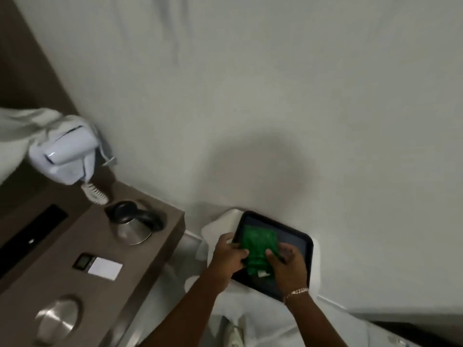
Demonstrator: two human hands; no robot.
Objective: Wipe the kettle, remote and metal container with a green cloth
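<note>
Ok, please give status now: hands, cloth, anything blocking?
Left hand and right hand both gripping green cloth over black tray. Kettle untouched on counter. Nothing blocking.

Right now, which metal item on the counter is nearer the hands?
The kettle, dark lid and handle, at the counter's far end. The round metal container lies farther left.

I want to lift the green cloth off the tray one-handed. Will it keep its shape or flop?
Probably flop: the green cloth lies bunched and creased under the left hand and right hand. It looks thin, so likely light. The dark tray looks smooth, so the cloth may slide.
</note>
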